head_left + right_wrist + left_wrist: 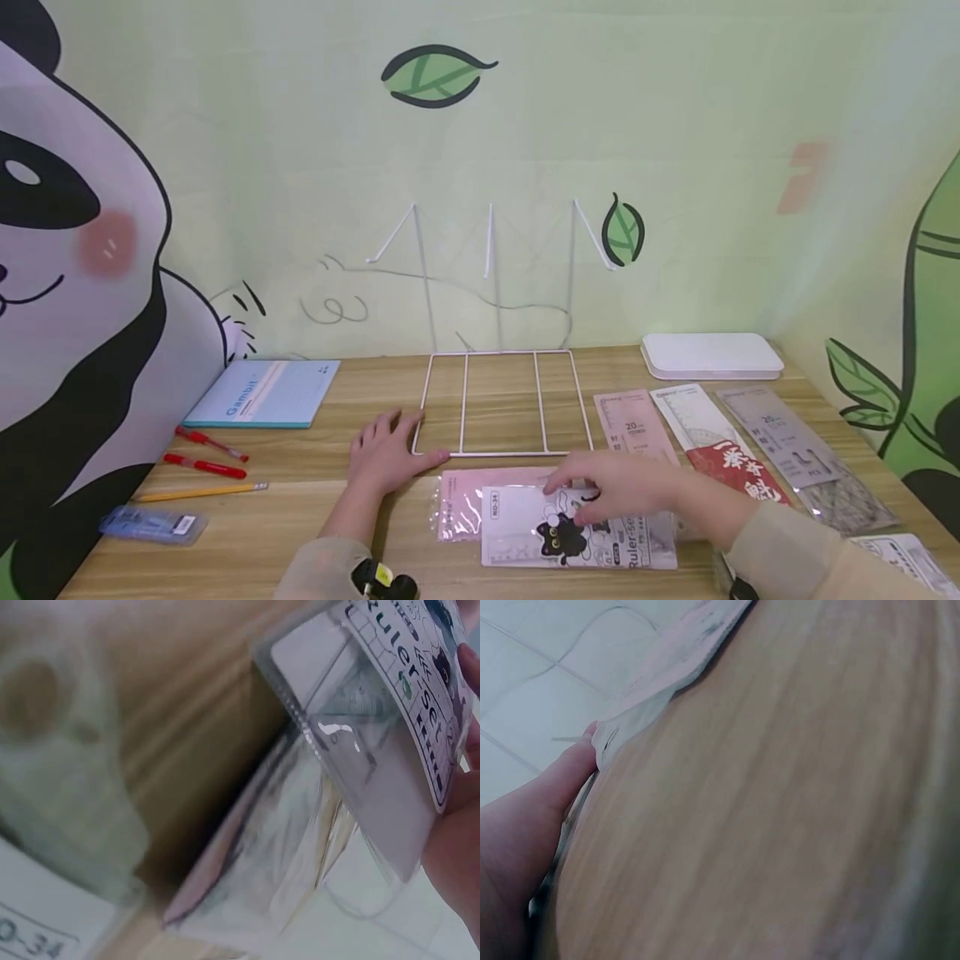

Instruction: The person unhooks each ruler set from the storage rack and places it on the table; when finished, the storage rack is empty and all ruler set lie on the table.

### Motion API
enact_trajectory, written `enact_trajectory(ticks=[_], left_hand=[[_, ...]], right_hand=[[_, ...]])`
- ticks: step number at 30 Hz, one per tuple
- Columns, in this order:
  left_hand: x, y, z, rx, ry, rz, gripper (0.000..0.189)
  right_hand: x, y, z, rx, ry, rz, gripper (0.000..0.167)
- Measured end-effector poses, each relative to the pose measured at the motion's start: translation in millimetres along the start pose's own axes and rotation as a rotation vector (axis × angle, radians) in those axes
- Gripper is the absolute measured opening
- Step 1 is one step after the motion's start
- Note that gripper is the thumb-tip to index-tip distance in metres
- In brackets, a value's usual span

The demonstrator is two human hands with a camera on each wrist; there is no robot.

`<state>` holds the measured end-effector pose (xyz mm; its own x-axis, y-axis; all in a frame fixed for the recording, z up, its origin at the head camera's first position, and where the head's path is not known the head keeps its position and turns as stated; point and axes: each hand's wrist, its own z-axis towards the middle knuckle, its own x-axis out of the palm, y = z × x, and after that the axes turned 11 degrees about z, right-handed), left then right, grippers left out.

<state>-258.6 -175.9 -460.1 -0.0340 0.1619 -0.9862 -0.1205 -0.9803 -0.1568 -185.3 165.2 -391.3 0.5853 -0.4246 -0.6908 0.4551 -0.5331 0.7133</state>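
Note:
My right hand (615,483) holds a flat ruler set packet (517,533) by its upper edge, finger and thumb over the black cat print. In the right wrist view, the clear packet (352,757) sits at an angle above other plastic packaging. Beneath it, a pink packet in clear plastic (461,504) lies partly covered. My left hand (390,454) rests on the table with fingers spread, at the near left corner of a white wire rack (502,454). Its thumb (574,769) lies against a clear plastic corner in the left wrist view.
Right of the rack lie a pink ruler packet (633,421), a white and red packet (735,467) and a grey packet (795,442). A white case (712,357) stands behind them. At left are a blue notebook (262,396), red pens (206,467), a pencil (198,492) and a blue packet (150,525).

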Motion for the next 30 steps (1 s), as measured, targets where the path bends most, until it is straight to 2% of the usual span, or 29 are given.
enact_trajectory(ticks=[4,10,18,24,30], left_hand=[[-0.2,0.9,-0.8,-0.005,0.002,0.0,0.091],[0.6,2.2,-0.7,-0.002,-0.004,0.002,0.093],[0.8,3.6,-1.8,0.002,-0.006,0.003,0.092],[-0.6,1.5,-2.3,0.009,-0.001,-0.002,0.093],[-1.1,1.3,-2.1,0.011,0.002,-0.005,0.093]], right_hand=[[11,4,-0.1,-0.028,0.054,-0.069,0.04],[26,8,-0.2,-0.145,0.086,-0.226,0.045],[37,12,2.0,-0.205,0.133,-0.226,0.043],[42,9,3.4,-0.244,0.127,-0.222,0.042],[43,8,3.0,-0.241,0.117,-0.2,0.041]])
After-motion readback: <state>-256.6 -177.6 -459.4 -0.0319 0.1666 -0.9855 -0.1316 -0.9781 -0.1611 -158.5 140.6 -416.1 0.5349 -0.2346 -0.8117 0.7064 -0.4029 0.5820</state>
